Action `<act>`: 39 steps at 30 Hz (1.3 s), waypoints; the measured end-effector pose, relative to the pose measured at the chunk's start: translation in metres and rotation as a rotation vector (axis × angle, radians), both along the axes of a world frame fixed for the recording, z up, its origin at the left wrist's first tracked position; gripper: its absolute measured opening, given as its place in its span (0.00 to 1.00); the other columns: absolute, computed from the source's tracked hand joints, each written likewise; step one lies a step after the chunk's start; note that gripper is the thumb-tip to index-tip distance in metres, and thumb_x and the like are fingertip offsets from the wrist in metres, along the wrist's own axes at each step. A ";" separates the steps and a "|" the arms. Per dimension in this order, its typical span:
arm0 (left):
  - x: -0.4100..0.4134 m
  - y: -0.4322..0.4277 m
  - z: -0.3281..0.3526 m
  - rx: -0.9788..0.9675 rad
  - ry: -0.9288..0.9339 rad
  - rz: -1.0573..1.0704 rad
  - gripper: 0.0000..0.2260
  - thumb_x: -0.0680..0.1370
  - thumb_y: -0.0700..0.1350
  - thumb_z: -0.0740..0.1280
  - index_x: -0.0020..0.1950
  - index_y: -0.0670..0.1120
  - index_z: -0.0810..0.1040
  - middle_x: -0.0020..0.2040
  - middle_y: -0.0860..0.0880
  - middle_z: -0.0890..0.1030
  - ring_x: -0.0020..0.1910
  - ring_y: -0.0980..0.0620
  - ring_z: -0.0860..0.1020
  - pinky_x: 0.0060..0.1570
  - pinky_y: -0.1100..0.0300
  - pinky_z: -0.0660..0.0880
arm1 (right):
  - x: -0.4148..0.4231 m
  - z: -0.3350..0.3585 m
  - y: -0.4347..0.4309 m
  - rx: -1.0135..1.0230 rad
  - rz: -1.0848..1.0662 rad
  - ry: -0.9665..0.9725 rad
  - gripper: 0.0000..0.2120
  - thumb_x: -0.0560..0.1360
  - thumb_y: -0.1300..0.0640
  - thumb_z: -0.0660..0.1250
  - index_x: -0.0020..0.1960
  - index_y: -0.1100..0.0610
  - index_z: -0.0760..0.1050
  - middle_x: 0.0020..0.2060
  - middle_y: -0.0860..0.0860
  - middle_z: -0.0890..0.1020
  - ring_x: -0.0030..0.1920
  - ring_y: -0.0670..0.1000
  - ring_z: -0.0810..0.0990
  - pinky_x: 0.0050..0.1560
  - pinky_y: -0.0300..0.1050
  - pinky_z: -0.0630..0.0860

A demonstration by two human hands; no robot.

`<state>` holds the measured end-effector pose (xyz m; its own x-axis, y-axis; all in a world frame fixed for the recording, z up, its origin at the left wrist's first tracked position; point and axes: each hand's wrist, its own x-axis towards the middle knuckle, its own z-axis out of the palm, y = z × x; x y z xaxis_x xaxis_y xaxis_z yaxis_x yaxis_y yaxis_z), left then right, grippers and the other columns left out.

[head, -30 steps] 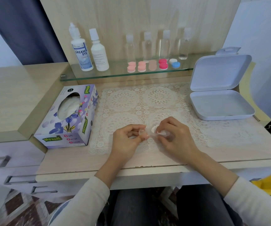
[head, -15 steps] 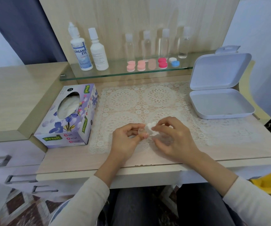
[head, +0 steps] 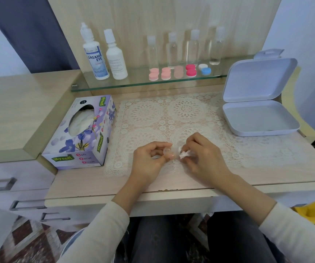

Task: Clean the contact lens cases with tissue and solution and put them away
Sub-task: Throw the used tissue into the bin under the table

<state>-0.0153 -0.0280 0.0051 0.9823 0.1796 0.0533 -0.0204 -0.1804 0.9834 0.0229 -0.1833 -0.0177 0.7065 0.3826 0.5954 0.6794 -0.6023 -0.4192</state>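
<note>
White and crumpled, a small wad of tissue [head: 183,154] sits in the fingertips of the right hand [head: 202,154], which are curled tight around it. Just to its left is a tiny round see-through lens case cup [head: 167,151]. The left hand [head: 149,158] pinches the cup between thumb and fingers. The cup and the tissue are very close, with only a thin gap between them, and both are low over the white lace mat [head: 187,112] on the pale wooden surface [head: 266,173]. The cup's round mouth seems to point up and a little toward the tissue, but it is too small to be sure. So I think the next move is short: the right hand pushes the tissue left, straight into the cup, and the left hand holds the cup firm. The cup is little and smooth, so it could slip out. More round lens cases in pink, red, white and blue [head: 179,72] wait in a row on the glass shelf [head: 134,83] at the back, well away from both hands, beside a white solution bottle with blue writing [head: 95,56]. A white plastic box with its lid up [head: 257,118] stands to the right, nearer the right hand. A purple flowery tissue box [head: 84,133] lies to the left, nearer the left hand. I think the job is far from done.
</note>
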 end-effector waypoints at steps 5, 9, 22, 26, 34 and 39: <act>0.000 0.001 0.001 -0.033 0.018 0.004 0.13 0.66 0.33 0.74 0.42 0.51 0.80 0.39 0.53 0.81 0.35 0.63 0.78 0.42 0.69 0.76 | -0.003 0.002 0.000 -0.025 -0.008 -0.098 0.06 0.63 0.62 0.73 0.40 0.59 0.80 0.38 0.53 0.77 0.30 0.51 0.74 0.28 0.37 0.64; 0.000 0.001 0.001 -0.023 0.017 0.004 0.13 0.66 0.34 0.74 0.42 0.51 0.80 0.39 0.54 0.81 0.35 0.62 0.78 0.46 0.65 0.77 | 0.000 -0.001 -0.001 0.008 0.003 -0.103 0.08 0.61 0.65 0.78 0.38 0.58 0.82 0.37 0.53 0.77 0.30 0.51 0.73 0.25 0.39 0.67; 0.000 0.001 0.001 -0.048 0.016 0.002 0.13 0.66 0.34 0.74 0.42 0.51 0.80 0.38 0.53 0.81 0.35 0.63 0.77 0.41 0.69 0.76 | -0.001 0.000 -0.001 0.036 0.023 -0.064 0.05 0.63 0.61 0.73 0.40 0.58 0.82 0.38 0.52 0.77 0.29 0.49 0.72 0.27 0.38 0.66; 0.000 0.001 0.001 -0.037 0.013 -0.004 0.13 0.66 0.34 0.74 0.42 0.51 0.80 0.38 0.54 0.81 0.35 0.63 0.78 0.41 0.70 0.76 | 0.001 -0.001 -0.001 0.025 0.008 -0.031 0.05 0.63 0.63 0.74 0.38 0.59 0.80 0.37 0.52 0.76 0.32 0.48 0.70 0.31 0.33 0.62; -0.001 0.001 0.002 -0.057 0.003 0.000 0.13 0.66 0.34 0.73 0.43 0.51 0.80 0.39 0.52 0.81 0.35 0.63 0.78 0.41 0.71 0.75 | 0.002 0.000 -0.003 0.141 0.077 0.086 0.04 0.67 0.62 0.70 0.42 0.59 0.80 0.39 0.51 0.74 0.36 0.44 0.70 0.38 0.27 0.65; -0.001 0.003 0.002 -0.105 0.002 -0.012 0.12 0.68 0.33 0.72 0.45 0.49 0.80 0.39 0.52 0.82 0.37 0.60 0.79 0.41 0.70 0.75 | -0.001 0.006 -0.004 0.293 0.027 0.050 0.10 0.70 0.61 0.62 0.42 0.63 0.81 0.39 0.54 0.77 0.39 0.41 0.72 0.42 0.26 0.68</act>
